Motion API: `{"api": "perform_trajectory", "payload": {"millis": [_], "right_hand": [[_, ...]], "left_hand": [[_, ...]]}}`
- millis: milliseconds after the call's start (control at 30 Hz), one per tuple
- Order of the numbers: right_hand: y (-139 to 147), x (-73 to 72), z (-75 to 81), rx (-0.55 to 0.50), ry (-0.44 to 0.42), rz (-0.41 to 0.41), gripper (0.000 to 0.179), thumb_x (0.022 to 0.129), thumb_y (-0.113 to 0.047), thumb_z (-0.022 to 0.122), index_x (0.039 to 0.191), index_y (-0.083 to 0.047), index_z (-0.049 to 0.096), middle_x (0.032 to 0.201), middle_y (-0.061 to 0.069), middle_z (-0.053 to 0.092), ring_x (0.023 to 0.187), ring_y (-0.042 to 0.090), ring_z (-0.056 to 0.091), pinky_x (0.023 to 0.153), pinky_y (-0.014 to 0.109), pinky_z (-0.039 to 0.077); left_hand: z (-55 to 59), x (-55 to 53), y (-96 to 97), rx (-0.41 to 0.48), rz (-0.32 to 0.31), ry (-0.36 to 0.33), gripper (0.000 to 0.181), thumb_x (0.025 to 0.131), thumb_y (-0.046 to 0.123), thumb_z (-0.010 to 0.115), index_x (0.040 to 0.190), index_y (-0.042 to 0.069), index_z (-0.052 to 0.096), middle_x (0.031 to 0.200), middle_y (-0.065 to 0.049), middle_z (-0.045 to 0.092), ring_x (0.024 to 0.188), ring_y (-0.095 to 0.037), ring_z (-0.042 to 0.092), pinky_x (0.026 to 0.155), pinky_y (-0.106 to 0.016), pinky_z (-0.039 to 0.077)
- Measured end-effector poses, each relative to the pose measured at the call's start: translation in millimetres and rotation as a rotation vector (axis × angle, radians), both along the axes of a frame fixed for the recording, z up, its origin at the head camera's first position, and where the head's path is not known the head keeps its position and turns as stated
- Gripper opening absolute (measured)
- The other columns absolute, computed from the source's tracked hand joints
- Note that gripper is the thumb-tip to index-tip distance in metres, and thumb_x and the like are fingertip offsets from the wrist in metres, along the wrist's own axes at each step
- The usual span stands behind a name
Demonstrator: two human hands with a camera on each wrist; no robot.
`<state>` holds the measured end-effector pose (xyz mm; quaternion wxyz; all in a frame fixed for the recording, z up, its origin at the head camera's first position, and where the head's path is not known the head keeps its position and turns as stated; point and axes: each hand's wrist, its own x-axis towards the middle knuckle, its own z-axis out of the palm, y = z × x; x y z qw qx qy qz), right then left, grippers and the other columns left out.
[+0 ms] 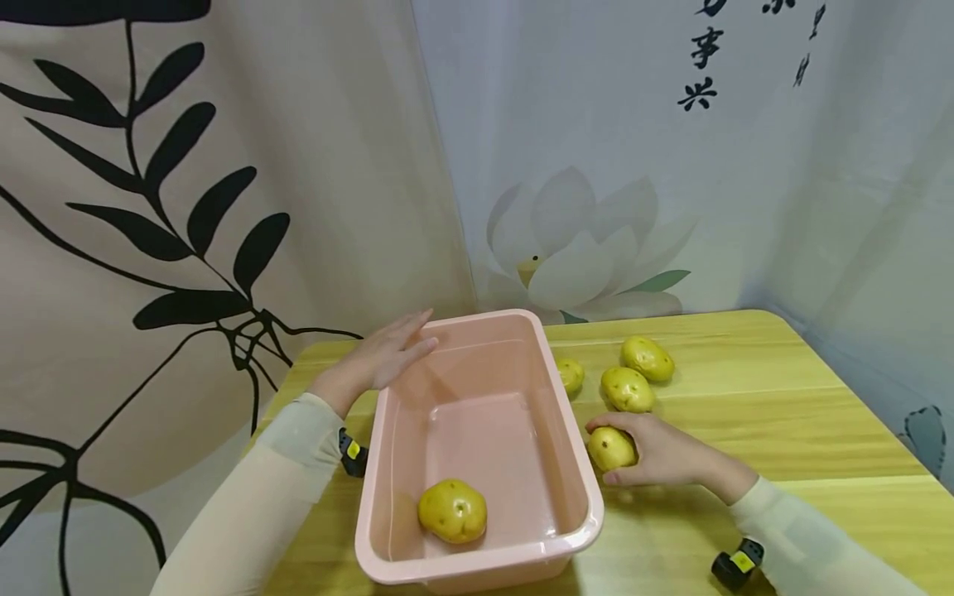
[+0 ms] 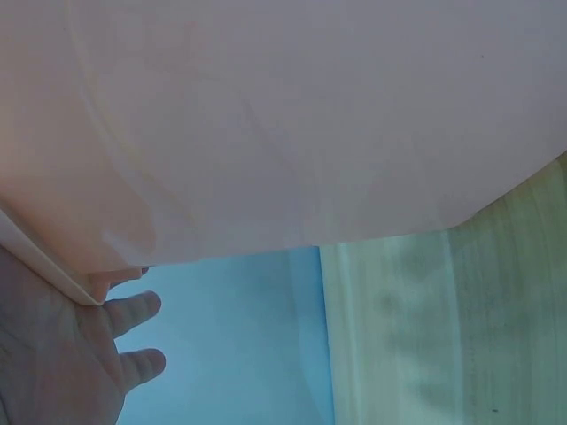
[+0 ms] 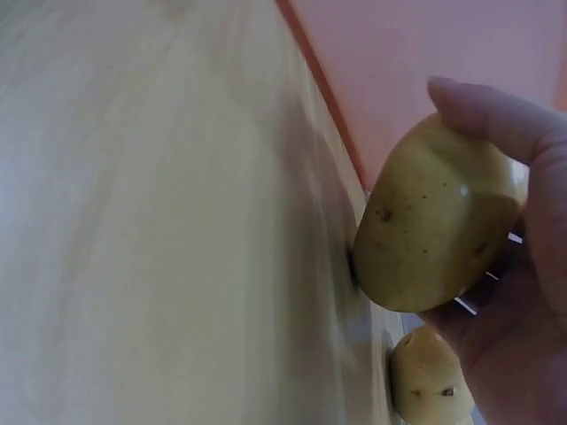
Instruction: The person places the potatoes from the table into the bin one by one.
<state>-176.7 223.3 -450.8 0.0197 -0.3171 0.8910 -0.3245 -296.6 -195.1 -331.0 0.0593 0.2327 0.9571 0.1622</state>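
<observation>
A pink plastic basin (image 1: 477,406) stands on the table with a yellow potato (image 1: 452,511) lying at its near end. My left hand (image 1: 391,352) rests on the basin's far left corner, fingers stretched out along the rim; the left wrist view shows the hand (image 2: 62,345) against the rim beside the outer wall. To the right of the basin, my right hand (image 1: 652,451) grips another potato (image 1: 613,449) between thumb and fingers. The right wrist view has this held potato (image 3: 434,217) close by the table surface, with a further potato (image 3: 431,376) behind it.
Beyond my right hand lie two potatoes, one nearer (image 1: 628,389) and one farther (image 1: 648,358). Another potato (image 1: 570,376) is partly hidden behind the basin's right wall. Printed curtains (image 1: 596,165) hang behind the wooden table (image 1: 768,397).
</observation>
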Motion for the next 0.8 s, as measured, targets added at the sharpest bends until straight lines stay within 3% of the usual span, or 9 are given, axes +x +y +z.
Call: {"api": "perform_trajectory", "payload": {"millis": [133,333,633,800], "right_hand": [[0,-0.8,-2.0,-0.047,-0.035,-0.005,0.057,0.077,-0.034,0.079,0.128,-0.02,0.056,0.112,-0.01,0.06,0.092,0.007,0.058,0.077,0.03,0.049],[2,-7.3,-10.0,-0.208,-0.13,0.016,0.052,0.076,-0.01,0.071,0.125,-0.02,0.055,0.108,-0.002,0.061,0.09,0.013,0.059,0.077,0.029,0.048],[1,-11.8,-14.9,-0.369,-0.234,-0.026,0.046,0.074,-0.004,0.062,0.119,-0.011,0.058,0.11,0.011,0.06,0.087,0.019,0.058,0.073,0.029,0.049],[-2,-12.2,-15.2,-0.424,-0.217,-0.071,0.031,0.086,-0.008,0.063,0.116,-0.007,0.06,0.11,0.012,0.062,0.088,0.017,0.059,0.073,0.028,0.05]], "left_hand": [[-1.8,-0.7,-0.2,-0.005,-0.012,0.007,0.074,0.094,0.07,0.025,0.156,0.031,0.012,0.16,-0.002,0.013,0.146,-0.029,0.012,0.113,-0.058,0.013],[-3.7,-1.3,-0.2,-0.003,-0.019,0.011,0.075,0.094,0.07,0.025,0.156,0.028,0.013,0.16,-0.005,0.015,0.146,-0.03,0.013,0.113,-0.058,0.014],[-1.5,-0.9,0.1,0.005,-0.024,0.012,0.074,0.096,0.066,0.027,0.156,0.025,0.015,0.16,-0.005,0.016,0.145,-0.031,0.014,0.113,-0.058,0.014],[-1.8,-0.9,0.2,0.003,-0.012,0.009,0.073,0.095,0.068,0.027,0.156,0.029,0.012,0.16,-0.004,0.015,0.145,-0.031,0.013,0.112,-0.06,0.014]]}}
